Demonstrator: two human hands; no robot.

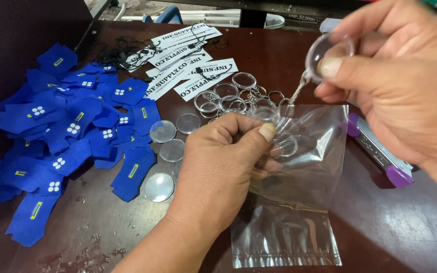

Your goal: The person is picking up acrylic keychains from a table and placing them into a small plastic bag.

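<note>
Now right hand [395,86] fingers pinch clear keychain [324,53]; left hand [223,162] fingers clamp plastic bag [299,202].

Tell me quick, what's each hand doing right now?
Left hand: closed, pinching the mouth of the clear plastic bag.
Right hand: closed on a round clear plastic keychain case above the bag.

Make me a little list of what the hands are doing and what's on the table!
Left hand: pinches open the mouth of a clear bag
Right hand: holds a clear keyring above the bag, its chain hanging down
Beside left hand: clear discs
Left side: pile of blue felt pieces
Far side: white tags, more keyrings
Right side: purple-ended tool
Surface: dark brown table
</note>
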